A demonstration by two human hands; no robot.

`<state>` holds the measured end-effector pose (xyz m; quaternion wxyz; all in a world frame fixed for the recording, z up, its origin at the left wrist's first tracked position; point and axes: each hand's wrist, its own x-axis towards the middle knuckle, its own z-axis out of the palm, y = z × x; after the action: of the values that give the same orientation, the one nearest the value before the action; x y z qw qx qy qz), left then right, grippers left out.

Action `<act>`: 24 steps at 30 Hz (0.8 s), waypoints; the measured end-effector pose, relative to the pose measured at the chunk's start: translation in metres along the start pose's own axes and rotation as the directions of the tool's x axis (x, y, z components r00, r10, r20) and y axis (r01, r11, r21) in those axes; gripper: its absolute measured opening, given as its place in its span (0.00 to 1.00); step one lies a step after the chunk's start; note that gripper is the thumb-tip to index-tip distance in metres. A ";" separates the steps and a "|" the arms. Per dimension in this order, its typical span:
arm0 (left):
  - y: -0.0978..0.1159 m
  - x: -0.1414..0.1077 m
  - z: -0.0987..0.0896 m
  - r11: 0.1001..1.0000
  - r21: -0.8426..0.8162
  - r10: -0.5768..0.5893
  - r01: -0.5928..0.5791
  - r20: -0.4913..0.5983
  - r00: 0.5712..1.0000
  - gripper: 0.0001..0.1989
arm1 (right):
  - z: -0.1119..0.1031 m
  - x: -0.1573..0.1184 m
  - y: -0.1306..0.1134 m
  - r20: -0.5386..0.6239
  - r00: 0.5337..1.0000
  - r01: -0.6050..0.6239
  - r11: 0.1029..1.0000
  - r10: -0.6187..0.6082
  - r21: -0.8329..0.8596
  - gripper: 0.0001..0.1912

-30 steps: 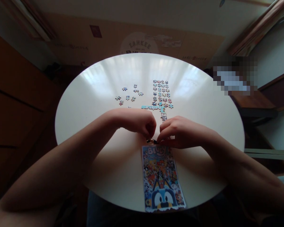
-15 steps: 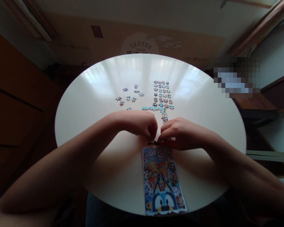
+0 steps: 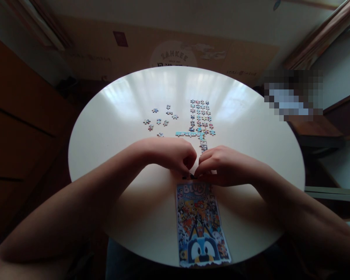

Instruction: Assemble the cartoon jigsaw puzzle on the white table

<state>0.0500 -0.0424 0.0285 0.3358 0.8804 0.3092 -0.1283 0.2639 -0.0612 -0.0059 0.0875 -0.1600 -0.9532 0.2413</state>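
My left hand (image 3: 179,154) is closed, its fingertips pinched on a small dark puzzle piece (image 3: 184,177) at the table's middle. Facing it, my right hand (image 3: 221,165) is closed too, with its fingertips on a dark puzzle piece (image 3: 193,176) beside the other one. Just beyond the hands lies a joined puzzle border (image 3: 189,134), a light blue top row with a column running down toward my right hand, which partly hides it. Directly below the fingers lies the reference picture sheet (image 3: 202,225), with a blue cartoon dog and a "Bluey" heading.
Loose puzzle pieces (image 3: 158,121) are scattered at the far left of the border. Several more pieces (image 3: 200,112) stand in neat rows behind it. All lie on a white oval table (image 3: 105,128). Past its right edge is a blurred-out patch (image 3: 288,97) above a wooden surface.
My left hand has shifted very slightly right, its fingertips still at the dark pieces. The right hand stays nearly in place. The whole view has drifted a little.
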 end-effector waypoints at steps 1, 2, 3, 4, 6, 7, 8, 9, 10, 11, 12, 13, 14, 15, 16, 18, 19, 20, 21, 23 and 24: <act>0.000 0.000 0.001 1.000 0.011 -0.001 0.001 -0.001 1.000 0.06 | 0.000 0.000 0.000 -0.001 1.000 0.004 1.000 -0.004 -0.006 0.08; 0.001 0.001 0.001 1.000 0.021 -0.001 0.001 -0.004 1.000 0.07 | 0.000 0.000 0.000 -0.002 1.000 0.008 1.000 -0.008 -0.010 0.08; 0.001 0.002 0.002 1.000 0.029 -0.002 0.002 -0.007 1.000 0.07 | 0.000 0.001 0.000 -0.002 1.000 0.009 1.000 -0.009 -0.012 0.08; 0.001 0.002 0.002 0.999 0.037 -0.003 0.003 -0.011 1.000 0.07 | -0.001 0.001 -0.001 -0.003 1.000 0.011 1.000 -0.011 -0.011 0.08; 0.001 0.004 0.003 0.999 0.049 -0.004 0.005 -0.020 1.000 0.07 | -0.001 0.001 -0.002 -0.006 1.000 0.013 1.000 -0.013 -0.009 0.08; 0.001 0.004 0.003 0.999 0.054 -0.003 0.004 -0.024 1.000 0.07 | -0.001 0.002 -0.002 -0.007 1.000 0.013 1.000 -0.013 -0.013 0.08; 0.001 0.004 0.004 0.998 0.058 -0.002 0.003 -0.030 1.000 0.06 | -0.001 0.002 -0.003 -0.006 1.000 0.011 1.000 -0.012 -0.018 0.08; 0.001 0.005 0.004 0.998 0.061 -0.001 0.003 -0.035 0.999 0.06 | -0.002 0.002 -0.003 -0.004 1.000 0.010 1.000 -0.010 -0.024 0.08; 0.002 0.005 0.005 0.998 0.064 -0.001 0.003 -0.040 0.999 0.06 | -0.002 0.002 -0.003 -0.003 1.000 0.011 1.000 -0.011 -0.028 0.08; 0.002 0.005 0.005 0.998 0.067 -0.001 0.004 -0.044 0.999 0.06 | -0.002 0.002 -0.003 -0.003 1.000 0.011 0.999 -0.011 -0.031 0.08; 0.002 0.005 0.005 0.998 0.070 -0.003 0.006 -0.048 0.999 0.06 | -0.002 0.002 -0.003 -0.002 1.000 0.010 0.999 -0.010 -0.032 0.08; 0.002 0.005 0.006 0.997 0.074 -0.003 0.006 -0.052 0.999 0.06 | -0.002 0.002 -0.003 -0.001 1.000 0.008 0.999 -0.008 -0.032 0.08; 0.002 0.004 0.006 0.997 0.077 -0.001 0.005 -0.054 0.999 0.06 | -0.001 0.002 -0.003 0.001 1.000 0.005 0.999 -0.004 -0.032 0.08; 0.003 0.004 0.006 0.997 0.080 0.002 0.002 -0.054 0.999 0.06 | -0.001 0.002 -0.003 0.002 1.000 0.001 1.000 -0.001 -0.031 0.08; 0.003 0.004 0.006 0.997 0.080 0.005 -0.001 -0.051 0.999 0.06 | -0.001 0.002 -0.002 0.003 1.000 -0.002 1.000 0.002 -0.028 0.08; 0.003 0.003 0.005 0.997 0.072 0.008 -0.005 -0.034 0.999 0.07 | 0.000 0.002 -0.002 0.000 1.000 -0.002 1.000 0.002 -0.014 0.08; 0.002 0.003 0.004 0.998 0.062 0.008 -0.006 -0.022 1.000 0.08 | 0.000 0.002 -0.002 -0.002 1.000 -0.001 1.000 0.001 -0.008 0.08; 0.001 0.001 0.002 0.999 0.049 0.007 -0.007 -0.013 1.000 0.09 | 0.001 0.002 -0.002 -0.005 1.000 0.001 1.000 -0.001 -0.006 0.08; 0.000 0.000 0.000 0.999 0.034 0.006 -0.005 -0.008 1.000 0.10 | 0.000 0.001 -0.002 -0.008 1.000 0.002 1.000 -0.002 -0.003 0.07; -0.004 -0.005 -0.006 1.000 0.005 -0.004 0.004 -0.021 1.000 0.11 | -0.002 0.001 -0.002 -0.020 1.000 0.009 1.000 -0.009 0.021 0.07; -0.007 -0.008 -0.010 1.000 -0.010 -0.010 0.010 -0.042 0.999 0.11 | -0.004 0.000 -0.002 -0.038 0.999 0.019 0.999 -0.017 0.049 0.06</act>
<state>0.0396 -0.0357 0.0358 0.3328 0.8798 0.3212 -0.1099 0.2642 -0.0615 -0.0015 0.1113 -0.1538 -0.9465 0.2610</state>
